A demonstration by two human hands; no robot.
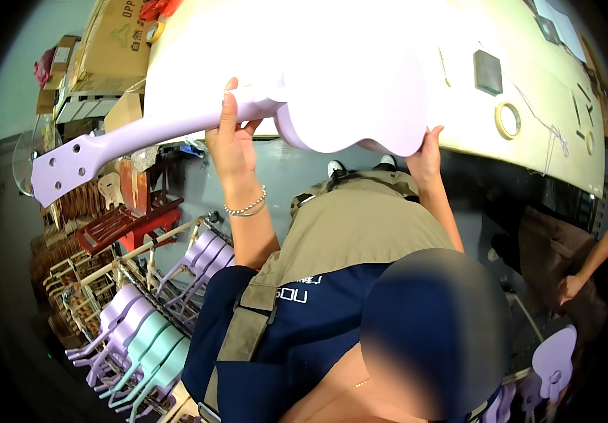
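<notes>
A pale lilac, unstrung ukulele (346,116) is held above the near edge of the white table (452,134). Its smooth back appears to face up, much of it washed out by glare. The neck runs to the left, ending in a headstock (68,169) with several peg holes. My left hand (233,144), with beaded bracelets on its wrist, is closed round the neck near the body. At the opposite end, my right hand (425,158) grips the rounded lower edge of the body; its fingers are partly hidden underneath.
On the table lie a dark block (488,72) and a tape roll (507,120). Cardboard boxes (110,53) stand left. Below them are a red stool (131,225) and racks of lilac and mint ukuleles (152,345). Another person's hand (569,287) shows at right.
</notes>
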